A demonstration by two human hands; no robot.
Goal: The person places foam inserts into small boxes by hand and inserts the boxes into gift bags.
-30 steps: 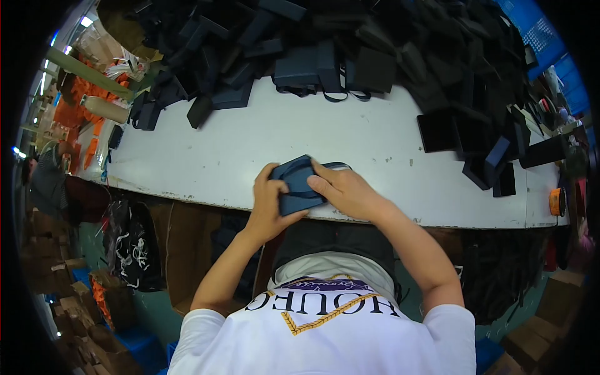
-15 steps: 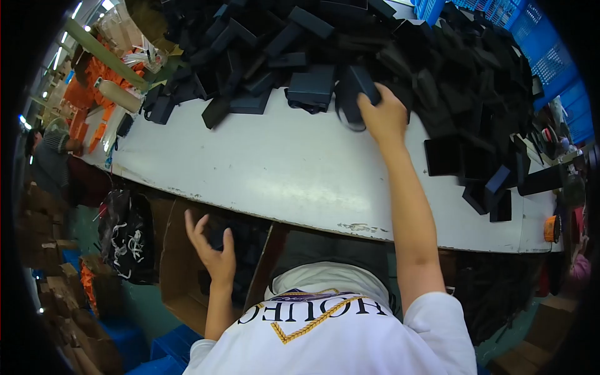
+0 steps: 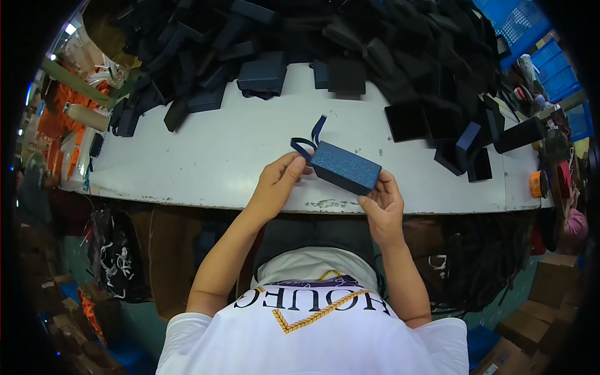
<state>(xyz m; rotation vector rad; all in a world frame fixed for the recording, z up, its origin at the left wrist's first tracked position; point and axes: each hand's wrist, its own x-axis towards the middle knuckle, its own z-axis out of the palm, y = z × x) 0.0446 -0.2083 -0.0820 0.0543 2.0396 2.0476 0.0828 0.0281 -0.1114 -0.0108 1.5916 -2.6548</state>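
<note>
A dark blue oblong box [image 3: 345, 167] with a finely patterned top is held just above the table's front part, tilted down to the right. My right hand [image 3: 384, 203] grips its right end between thumb and fingers. At the other end a navy ribbon [image 3: 304, 142] sticks out in a loop with a loose tail. My left hand [image 3: 279, 183] is closed, thumb against fingers, on the ribbon's base beside the box's left end. The fingertips behind the ribbon are partly hidden.
A heap of dark boxes [image 3: 262, 74] covers the back of the white table [image 3: 206, 159]. Several open black boxes [image 3: 406, 122] lie at right, near an orange tape roll [image 3: 538, 184]. Blue crates [image 3: 515, 25] stand back right; a beige bottle [image 3: 86, 116] is at left.
My right hand has brought the box from the heap toward my body. My left hand has risen from beside the carton below the table edge and closed on the ribbon.
</note>
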